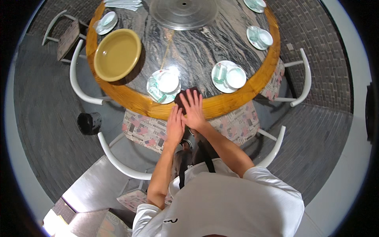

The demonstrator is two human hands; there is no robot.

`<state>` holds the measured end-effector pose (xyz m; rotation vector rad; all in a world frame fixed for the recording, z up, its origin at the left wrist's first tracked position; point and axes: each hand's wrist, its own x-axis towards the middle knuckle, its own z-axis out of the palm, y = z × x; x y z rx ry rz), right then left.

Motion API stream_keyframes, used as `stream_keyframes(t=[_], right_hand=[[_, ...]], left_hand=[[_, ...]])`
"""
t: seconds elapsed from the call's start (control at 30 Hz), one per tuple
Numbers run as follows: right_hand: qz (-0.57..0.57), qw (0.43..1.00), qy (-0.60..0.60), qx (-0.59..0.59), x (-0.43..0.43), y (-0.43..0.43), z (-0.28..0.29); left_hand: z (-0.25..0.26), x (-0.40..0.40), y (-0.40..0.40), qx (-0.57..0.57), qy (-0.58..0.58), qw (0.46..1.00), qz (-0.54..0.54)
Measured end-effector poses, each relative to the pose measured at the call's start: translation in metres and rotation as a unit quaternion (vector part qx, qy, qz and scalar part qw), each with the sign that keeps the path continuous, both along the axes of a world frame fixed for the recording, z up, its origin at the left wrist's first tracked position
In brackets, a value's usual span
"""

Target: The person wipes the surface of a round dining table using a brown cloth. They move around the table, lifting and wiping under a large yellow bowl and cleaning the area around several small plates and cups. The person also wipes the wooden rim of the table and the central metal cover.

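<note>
A dark brown cloth (189, 94) lies folded or bunched at the near edge of a round table, partly on the stone top (192, 56) and partly on its wooden rim (225, 104). Flat over the cloth is my right hand (194, 111), its fingers spread and pointing away from me. My left hand (175, 126) rests by the rim just left of it, fingers straight and close together, tips at the cloth's edge. Whether those fingers pinch any cloth is hidden. A place setting with a white bowl (168, 82) and wrapped glassware on a plate (168, 100) sits just beyond, to the left.
A yellow basin (118, 54) stands on the table's left side. More settings include a plate (220, 87) to the right and another (251, 41) farther back. A round turntable (183, 13) occupies the centre. Chairs (145, 129) surround the table; a black bucket (89, 123) is on the floor.
</note>
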<state>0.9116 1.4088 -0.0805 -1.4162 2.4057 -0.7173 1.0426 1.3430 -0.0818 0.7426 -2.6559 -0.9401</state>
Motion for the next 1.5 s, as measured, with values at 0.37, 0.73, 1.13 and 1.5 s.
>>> stream_keyframes(t=[0.37,0.73,1.13,1.5], right_hand=[[0.053,0.997,0.041,0.045,-0.023,0.061,0.007],[0.011,0.997,0.000,0.073,-0.072,0.158,0.011],[0.146,0.989,-0.004,-0.030,0.020,0.046,-0.011],[0.058,0.992,0.109,0.027,0.033,0.016,0.035]], left_hand=[[-0.018,-0.028,0.025,0.015,0.002,0.997,-0.079],[-0.020,-0.099,0.095,-0.027,0.091,0.982,-0.165],[-0.016,0.006,0.024,-0.022,0.032,0.999,0.020],[0.003,0.044,0.013,0.101,0.066,0.981,0.152]])
